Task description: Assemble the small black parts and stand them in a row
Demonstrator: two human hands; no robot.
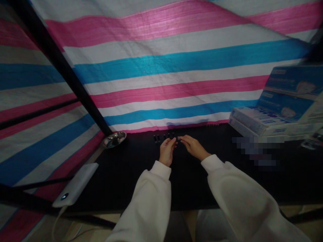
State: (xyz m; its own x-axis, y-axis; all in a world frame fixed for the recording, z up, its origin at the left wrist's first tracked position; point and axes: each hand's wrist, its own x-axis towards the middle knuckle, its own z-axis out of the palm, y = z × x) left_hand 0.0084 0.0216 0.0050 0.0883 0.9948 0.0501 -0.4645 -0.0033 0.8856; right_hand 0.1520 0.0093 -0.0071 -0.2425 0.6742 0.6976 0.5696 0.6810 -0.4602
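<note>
My left hand (167, 152) and my right hand (193, 147) meet over the middle of the black table (121, 178), fingertips almost together. Both are closed in a pinch around a small dark piece (177, 138), mostly covered by the fingers and too small to name. Just beyond my left hand, several little black cylinders (156, 138) stand in a loose row on the tabletop. White sleeves cover both wrists.
A shiny metal bowl (114, 139) sits at the table's back left corner, by a black frame post (85, 97). A white power bank (77, 185) with a cable lies on the left edge. Blue-and-white boxes (285, 101) are stacked at right. Striped sheeting (161, 79) hangs behind.
</note>
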